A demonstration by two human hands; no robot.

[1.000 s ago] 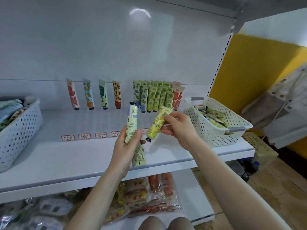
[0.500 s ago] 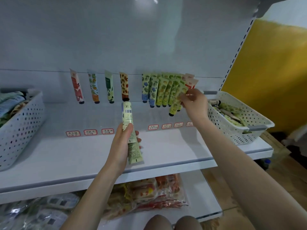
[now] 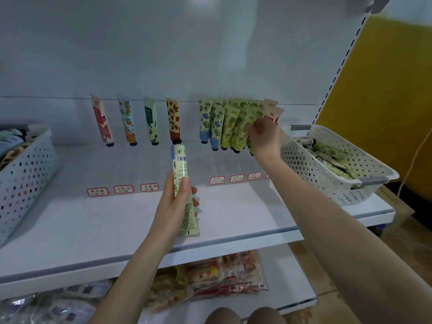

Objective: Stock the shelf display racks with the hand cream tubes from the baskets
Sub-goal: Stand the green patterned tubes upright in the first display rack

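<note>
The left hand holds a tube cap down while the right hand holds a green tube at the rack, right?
No: the head view shows the left hand holding its tube cap up. The right hand does hold a green tube.

Soft, cool overhead light glares on the back panel point(image 3: 210, 54); wide-angle edges bend, corners blur.

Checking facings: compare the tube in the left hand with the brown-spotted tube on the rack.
The held tube points cap up; the brown-spotted tube stands cap down. The held tube shows its pale back with a barcode; the brown-spotted tube shows its patterned front. The left hand grips the held tube; the brown-spotted tube leans on the back panel. Both are slim, flat-ended tubes.
</note>
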